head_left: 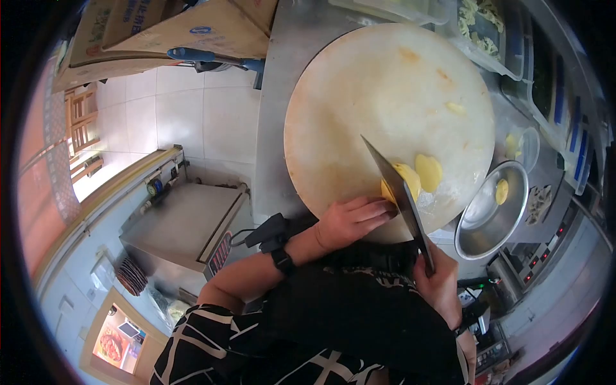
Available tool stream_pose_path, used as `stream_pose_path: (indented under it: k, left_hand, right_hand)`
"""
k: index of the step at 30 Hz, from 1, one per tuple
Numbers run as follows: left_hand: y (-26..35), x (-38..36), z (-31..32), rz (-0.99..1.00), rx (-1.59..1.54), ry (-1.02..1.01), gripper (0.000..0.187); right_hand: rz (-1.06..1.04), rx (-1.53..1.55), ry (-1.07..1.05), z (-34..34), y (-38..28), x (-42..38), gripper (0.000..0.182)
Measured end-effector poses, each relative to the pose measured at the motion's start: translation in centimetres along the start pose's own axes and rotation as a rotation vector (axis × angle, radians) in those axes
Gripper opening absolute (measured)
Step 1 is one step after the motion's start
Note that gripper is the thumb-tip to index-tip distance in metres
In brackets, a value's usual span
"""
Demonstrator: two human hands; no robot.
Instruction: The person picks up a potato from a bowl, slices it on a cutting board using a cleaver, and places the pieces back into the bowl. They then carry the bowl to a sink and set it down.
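Note:
My right hand (438, 280) is closed around the handle end of a cleaver (405, 204), whose wide blade points up and to the left over the round cutting board (359, 96). With curled fingers, my left hand (355, 222) presses a peeled yellow potato (387, 192) against the board, close to the blade's left side. Part of the potato is hidden by the fingers and the blade. On the blade's right side lie a cut potato slice (428, 172) and another slice (409, 178) partly covered by the cleaver.
A metal bowl (491, 215) with a yellow piece (502, 191) in it stands right of the board. Behind it is a small clear container (527, 149). Plastic tubs (507, 61), one with cauliflower, line the back right. A cardboard box (192, 32) and blue-handled tools (215, 59) are at upper left.

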State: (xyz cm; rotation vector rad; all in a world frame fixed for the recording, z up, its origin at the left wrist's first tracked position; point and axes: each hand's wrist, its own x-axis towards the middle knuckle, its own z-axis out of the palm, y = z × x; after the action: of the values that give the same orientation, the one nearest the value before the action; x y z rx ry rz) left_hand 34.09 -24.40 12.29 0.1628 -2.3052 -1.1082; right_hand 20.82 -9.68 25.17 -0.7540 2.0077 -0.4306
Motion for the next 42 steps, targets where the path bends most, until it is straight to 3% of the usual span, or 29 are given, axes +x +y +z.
stream_pose_path:
  k: [10,13,15,19,22,25,27,30,33,34,37,42]
  left_hand:
    - [0.1,-0.3,-0.4,-0.044,0.067,-0.136,0.032]
    - [0.0,-0.1,0.1,-0.008,-0.010,-0.053,0.035]
    - [0.1,0.5,0.2,-0.026,0.067,-0.155,0.036]
    - [0.4,0.8,0.1,-0.016,0.136,-0.249,0.038]
    - [0.4,0.7,0.8,-0.072,0.155,-0.267,0.037]
    - [0.6,0.8,1.0,-0.155,0.154,-0.228,0.041]
    - [0.9,1.2,0.5,-0.298,0.209,-0.140,0.044]
    - [1.1,1.0,0.3,-0.340,0.195,-0.160,0.052]
    - [1.7,1.7,0.2,-0.468,0.167,-0.123,0.046]
    - [1.7,1.6,0.2,-0.466,0.171,-0.122,0.046]
    - [1.1,0.8,0.1,-0.408,0.168,-0.232,0.044]
    - [0.1,0.4,-0.4,-0.386,-0.170,-0.103,0.038]
  right_hand:
    - [0.045,-0.076,-0.054,-0.3,0.0,-1.1,0.062]
    - [-0.023,-0.039,0.036,-1.1,-0.1,-2.1,0.054]
    - [0.141,0.041,0.065,-1.4,-0.1,-2.4,0.044]
    - [0.015,0.090,0.183,-1.0,0.3,-1.8,0.039]
    - [0.044,0.129,0.214,-0.7,0.9,-2.1,0.036]
    - [0.158,0.149,0.167,-0.9,1.4,-2.5,0.033]
    - [0.116,0.156,0.203,-0.6,2.0,-2.6,0.032]
    - [0.060,0.183,0.257,0.1,2.9,-2.7,0.032]
    - [0.116,0.206,0.229,0.2,3.5,-3.2,0.032]
    - [0.189,0.201,0.173,0.1,3.7,-3.4,0.032]
    - [0.127,0.169,0.157,0.4,4.8,-3.7,0.033]
    - [0.090,0.096,0.100,0.0,4.8,-3.4,0.040]
